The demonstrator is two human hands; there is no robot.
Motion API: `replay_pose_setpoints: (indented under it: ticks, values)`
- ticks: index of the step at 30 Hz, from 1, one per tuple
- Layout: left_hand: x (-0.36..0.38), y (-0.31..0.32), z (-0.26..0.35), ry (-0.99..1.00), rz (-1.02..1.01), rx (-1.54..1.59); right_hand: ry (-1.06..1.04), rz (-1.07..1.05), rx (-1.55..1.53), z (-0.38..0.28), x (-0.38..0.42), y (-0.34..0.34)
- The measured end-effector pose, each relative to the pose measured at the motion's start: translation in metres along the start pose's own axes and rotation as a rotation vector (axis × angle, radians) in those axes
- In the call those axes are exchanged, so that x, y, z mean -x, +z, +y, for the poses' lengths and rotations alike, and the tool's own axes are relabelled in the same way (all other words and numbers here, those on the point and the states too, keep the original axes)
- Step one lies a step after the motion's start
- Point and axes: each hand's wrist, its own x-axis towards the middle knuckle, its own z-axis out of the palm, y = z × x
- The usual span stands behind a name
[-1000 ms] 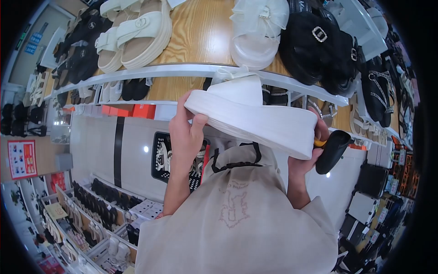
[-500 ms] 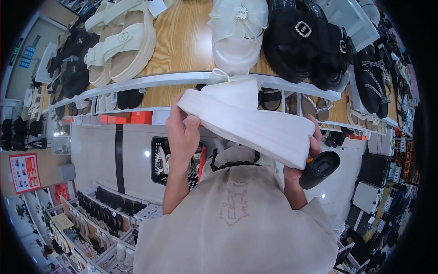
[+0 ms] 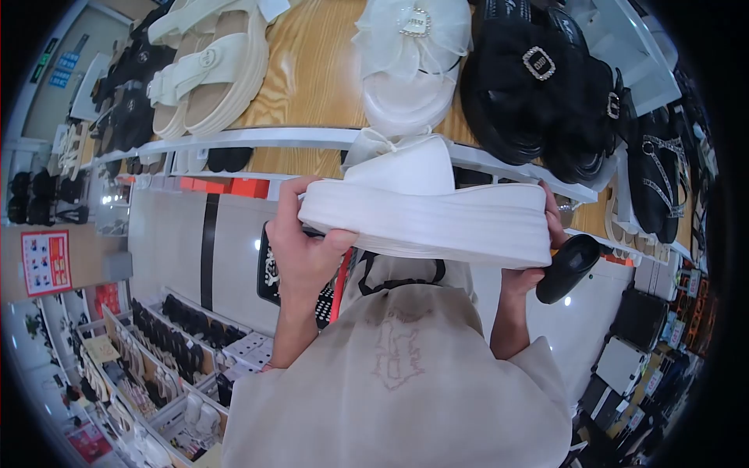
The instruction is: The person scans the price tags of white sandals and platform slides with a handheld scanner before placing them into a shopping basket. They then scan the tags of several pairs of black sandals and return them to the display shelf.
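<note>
A thick-soled white sandal (image 3: pixel 425 222) is held sideways between both hands, its side facing up toward the camera. My left hand (image 3: pixel 304 249) grips one end, with the thumb across the side of the sole. At the other end my right hand (image 3: pixel 538 242) has its fingers behind the sole and its thumb below. Beside the right hand is a black rounded object (image 3: pixel 568 269), apparently at the wrist; how it is attached is hidden. Just beyond the sandal, a white slipper with a bow and buckle (image 3: pixel 409 93) sits on the wooden shelf (image 3: pixel 304 78).
Cream sandals (image 3: pixel 214 74) and black buckled slippers (image 3: pixel 538 101) stand on the shelf. A black basket (image 3: pixel 268 269) holding items is behind the left hand. Shoe racks (image 3: pixel 168 343) stand at lower left, suitcases (image 3: pixel 624 363) at the right.
The white sandal has turned from a slant to nearly level. My right hand has risen slightly and moved outward, while my left hand has shifted a little left and down.
</note>
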Motion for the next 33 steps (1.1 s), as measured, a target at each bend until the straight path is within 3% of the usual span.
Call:
replay_pose_setpoints:
  ticks: [3, 5, 7, 9, 12, 16, 18, 21, 22, 29, 33]
  values:
    - [0.007, -0.007, 0.011, -0.01, -0.016, -0.044, 0.032, 0.053, -0.004, -0.003, -0.007, 0.001]
    - [0.018, -0.012, 0.02, -0.168, 0.014, 0.285, 0.06, 0.075, 0.0, -0.005, -0.006, 0.001]
    - [0.026, -0.015, 0.02, -0.204, 0.022, 0.341, 0.118, 0.069, 0.01, -0.005, 0.0, -0.002]
    - [0.03, -0.008, 0.011, -0.057, 0.163, 0.319, 0.092, 0.072, 0.03, -0.008, 0.003, 0.004]
    - [0.028, -0.003, 0.015, -0.099, 0.287, 0.137, 0.042, 0.063, 0.055, -0.01, 0.001, 0.012]
    - [0.024, -0.001, 0.019, -0.053, 0.328, 0.163, 0.007, 0.0, 0.124, -0.005, -0.007, 0.015]
    - [0.024, 0.001, 0.02, -0.028, 0.35, -0.076, -0.008, -0.007, 0.042, -0.001, -0.009, 0.016]
    - [0.028, 0.002, 0.012, 0.015, 0.342, 0.006, -0.019, 0.001, -0.084, 0.01, -0.014, 0.015]
    - [0.028, 0.001, 0.016, -0.028, 0.335, -0.111, -0.021, 0.017, -0.122, 0.012, -0.015, 0.017]
    - [0.015, -0.003, 0.012, 0.016, 0.26, -0.009, -0.068, -0.02, -0.062, 0.019, -0.019, 0.013]
    - [0.022, -0.006, 0.003, -0.101, 0.175, 0.083, -0.1, -0.099, -0.068, 0.014, -0.03, 0.013]
